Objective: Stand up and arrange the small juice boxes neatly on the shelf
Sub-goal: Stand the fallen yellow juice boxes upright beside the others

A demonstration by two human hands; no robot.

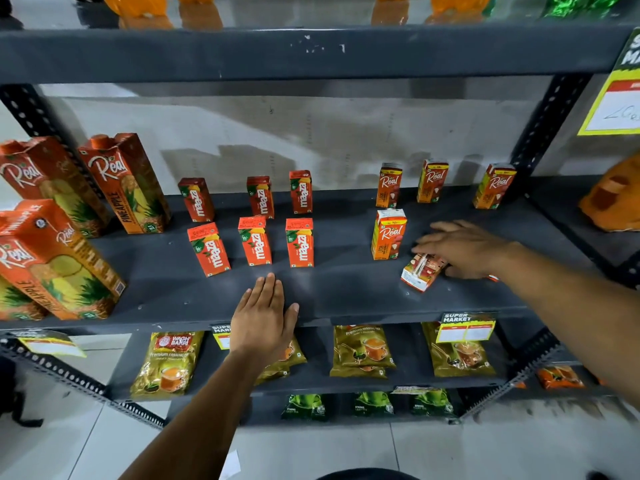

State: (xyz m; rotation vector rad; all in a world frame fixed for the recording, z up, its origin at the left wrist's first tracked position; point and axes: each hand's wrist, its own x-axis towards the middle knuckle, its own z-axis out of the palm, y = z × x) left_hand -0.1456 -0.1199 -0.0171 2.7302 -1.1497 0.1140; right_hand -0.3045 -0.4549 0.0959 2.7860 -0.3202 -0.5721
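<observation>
Juice boxes are mostly sorted already on the middle shelf [346,299]: six red mango boxes [299,242] stand in two tidy rows of three toward the left-middle, and four orange-and-white small boxes stand on the right, three along the back edge and one [388,234] further forward. Makes sense they're spaced in a grid with labels facing out, so each one can be read from the aisle.

The odd one out is the fallen box [423,271], lying on its side near the front right part of the shelf, just beside that forward upright one. That's the one I'm going for.

My right hand [464,249] is draped over it from the right, fingers spread and only loosely curled, palm down. It's touching the box on its far end, but I honestly can't tell if the fingers have closed round it yet or are just resting on top. My guess is the next bit is tipping it up onto its base next to its neighbour.

My left hand [263,318] is flat and relaxed on the front edge of the shelf, fingers together, holding nothing, probably just steadying me.

Big pineapple cartons [126,183] sit at the left end, out of the way.
</observation>
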